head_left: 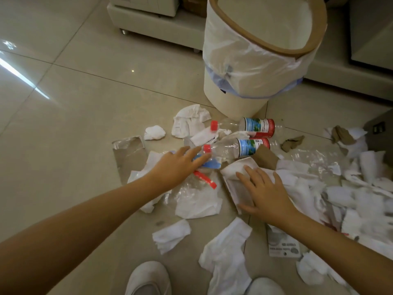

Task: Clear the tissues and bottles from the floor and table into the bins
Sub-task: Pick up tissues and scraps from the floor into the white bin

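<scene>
Head view is showing me both hands out over the litter in the middle of the frame. I am reaching my left hand (177,167) with fingers straight and spread toward the neck of the nearer bottle (236,148), which is lying on its side with its red cap (207,148) just beside my fingertips; nothing is gripped yet. My right hand (266,193) is lying flat, fingers extended, pressing on a white tissue (236,169) and the flat card packet (236,191) under it, holding neither. A second bottle (254,126) is lying just beyond the first, near the foot of the lined bin (255,67) at the upper centre. Loose tissues are scattered across the floor (63,103), thickest toward the right edge, with a crumpled ball (154,132) at centre left.

To do this pickup well, I judge I should be closing round the bottle's neck or shoulder rather than the slick clear body, since an empty bottle will probably roll or squash. A blue-and-white wrapper (209,163) and clear film (191,188) are lying under my left fingers, so I am aiming to curl onto the bottle alone. With the right, bunching several tissues into one handful would likely save trips, and the bin's open mouth is close enough for a short lift.
</scene>
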The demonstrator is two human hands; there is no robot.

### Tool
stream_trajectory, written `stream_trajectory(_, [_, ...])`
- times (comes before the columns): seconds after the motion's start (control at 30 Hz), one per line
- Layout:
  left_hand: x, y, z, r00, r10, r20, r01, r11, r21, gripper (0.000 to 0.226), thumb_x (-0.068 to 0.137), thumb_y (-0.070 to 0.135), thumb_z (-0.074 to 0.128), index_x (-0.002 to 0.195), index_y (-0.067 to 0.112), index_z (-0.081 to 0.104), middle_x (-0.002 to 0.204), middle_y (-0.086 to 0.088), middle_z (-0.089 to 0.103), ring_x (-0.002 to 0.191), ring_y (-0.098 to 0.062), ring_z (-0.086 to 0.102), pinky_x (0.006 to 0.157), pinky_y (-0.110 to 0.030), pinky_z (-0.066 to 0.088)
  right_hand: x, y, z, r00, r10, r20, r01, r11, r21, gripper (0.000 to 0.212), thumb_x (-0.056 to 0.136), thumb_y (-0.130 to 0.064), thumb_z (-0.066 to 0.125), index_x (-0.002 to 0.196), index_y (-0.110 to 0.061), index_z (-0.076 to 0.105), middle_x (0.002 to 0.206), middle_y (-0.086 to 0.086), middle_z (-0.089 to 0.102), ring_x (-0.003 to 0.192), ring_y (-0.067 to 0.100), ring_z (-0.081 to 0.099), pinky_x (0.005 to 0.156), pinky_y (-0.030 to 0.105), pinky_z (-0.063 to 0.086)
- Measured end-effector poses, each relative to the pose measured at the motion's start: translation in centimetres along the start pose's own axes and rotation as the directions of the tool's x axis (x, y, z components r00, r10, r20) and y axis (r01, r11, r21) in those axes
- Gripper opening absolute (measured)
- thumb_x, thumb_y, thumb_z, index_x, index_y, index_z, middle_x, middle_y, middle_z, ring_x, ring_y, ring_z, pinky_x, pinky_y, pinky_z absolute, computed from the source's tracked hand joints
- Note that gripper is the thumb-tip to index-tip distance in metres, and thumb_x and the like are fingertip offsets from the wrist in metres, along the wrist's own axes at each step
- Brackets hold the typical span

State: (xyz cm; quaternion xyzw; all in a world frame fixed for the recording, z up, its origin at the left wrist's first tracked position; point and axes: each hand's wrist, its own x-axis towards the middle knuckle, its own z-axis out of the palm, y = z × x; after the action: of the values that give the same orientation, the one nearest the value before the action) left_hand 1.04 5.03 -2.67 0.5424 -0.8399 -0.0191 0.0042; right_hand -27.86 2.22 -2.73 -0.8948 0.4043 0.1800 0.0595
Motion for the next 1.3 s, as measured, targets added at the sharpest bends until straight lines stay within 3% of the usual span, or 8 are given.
stream_trajectory(0.17, [-0.4, 2.0, 1.5, 0.926, -0.066, 0.372, 0.062, 0.998, 0.021, 0.081, 0.097, 0.026, 0.049, 0.149, 0.032, -0.012, 0.159, -0.011, -0.001, 0.142, -0.040, 0.015, 0.085, -0.042, 0.052, 0.6, -0.6, 1.5, 0.995, 0.053, 0.087, -0.057, 0.998, 0.042, 0.102, 0.069, -0.078, 0.049, 0.148, -0.039, -0.003, 0.160, 0.007, 0.005, 0.143, 0.033, 0.017, 0.104, 0.065, 0.025])
stream_trajectory(0.3, [-0.7, 1.7, 2.5, 0.927, -0.086, 0.366, 0.088, 0.996, 0.012, 0.091, 0.096, 0.031, 0.051, 0.141, 0.040, -0.027, 0.157, -0.011, -0.014, 0.142, -0.043, 0.010, 0.092, -0.047, 0.049, 1.3, -1.2, 1.2, 0.989, 0.058, 0.140, -0.080, 0.984, 0.160, 0.102, 0.072, -0.075, 0.052, 0.141, -0.049, -0.018, 0.157, -0.001, -0.021, 0.144, 0.031, 0.005, 0.107, 0.060, 0.021])
stream_trajectory(0.5, [-1.0, 1.4, 3.6, 0.960, -0.068, 0.273, 0.065, 0.998, 0.018, 0.105, 0.074, 0.029, 0.078, 0.149, 0.034, 0.003, 0.153, -0.019, 0.025, 0.127, -0.049, 0.041, 0.075, -0.055, 0.055, 2.1, -1.8, 1.4, 0.989, 0.045, 0.140, -0.075, 0.974, 0.215, 0.092, 0.075, -0.057, 0.057, 0.145, -0.045, -0.003, 0.158, 0.001, -0.006, 0.142, 0.034, 0.011, 0.096, 0.045, 0.044])
stream_trajectory(0.8, [-0.9, 2.0, 2.9, 0.950, -0.022, 0.312, 0.017, 1.000, 0.019, 0.109, 0.057, 0.020, 0.089, 0.144, 0.028, 0.024, 0.135, -0.022, 0.051, 0.111, -0.049, 0.056, 0.053, -0.045, 0.058, 2.2, -2.9, 1.5, 0.992, 0.079, 0.100, -0.105, 0.949, 0.298, 0.073, 0.083, -0.016, 0.056, 0.146, -0.030, 0.021, 0.156, 0.006, 0.004, 0.134, 0.038, 0.018, 0.093, 0.042, 0.046])
stream_trajectory(1.0, [-2.0, 1.4, 1.2, 0.952, 0.032, 0.304, -0.020, 0.999, -0.043, 0.113, 0.084, 0.019, 0.069, 0.133, 0.042, -0.031, 0.157, -0.019, 0.010, 0.139, -0.047, 0.018, 0.093, -0.053, 0.046, 1.8, -2.3, 1.9, 1.000, 0.026, -0.005, -0.025, 0.994, 0.106, 0.059, 0.076, -0.006, 0.069, 0.131, -0.018, 0.050, 0.148, 0.018, 0.034, 0.117, 0.040, 0.048, 0.069, 0.044, 0.054])
stream_trajectory(1.1, [-2.3, 1.5, -0.1, 0.962, -0.006, 0.273, 0.016, 0.999, -0.038, 0.121, 0.071, 0.020, 0.081, 0.143, 0.038, -0.015, 0.152, -0.020, 0.026, 0.133, -0.047, 0.034, 0.081, -0.051, 0.053, 1.7, -1.4, 1.6, 1.000, -0.003, 0.005, 0.003, 1.000, 0.003, 0.063, 0.036, 0.000, 0.089, 0.095, -0.011, 0.067, 0.116, 0.022, 0.063, 0.075, 0.037, 0.064, 0.038, 0.037, 0.050])
stream_trajectory(1.23, [-2.5, 1.4, -0.9, 0.969, -0.056, 0.240, 0.045, 0.998, 0.054, 0.113, 0.083, 0.021, 0.070, 0.138, 0.038, -0.028, 0.158, -0.017, 0.007, 0.140, -0.044, 0.018, 0.094, -0.048, 0.047, 1.3, -1.0, 0.9, 0.989, -0.097, -0.109, 0.096, 0.995, -0.012, 0.057, 0.044, 0.005, 0.084, 0.095, -0.008, 0.063, 0.117, 0.022, 0.062, 0.075, 0.038, 0.063, 0.042, 0.042, 0.053])
stream_trajectory(1.3, [-2.2, 1.2, -1.9, 0.983, -0.067, 0.170, 0.060, 0.997, 0.048, 0.119, 0.068, 0.014, 0.082, 0.147, 0.033, -0.004, 0.151, -0.022, 0.028, 0.131, -0.047, 0.037, 0.078, -0.048, 0.055, 1.0, -0.8, 0.1, 0.971, -0.139, -0.196, 0.133, 0.990, -0.044, 0.050, 0.050, 0.005, 0.082, 0.095, -0.008, 0.064, 0.116, 0.020, 0.064, 0.074, 0.036, 0.063, 0.042, 0.037, 0.052])
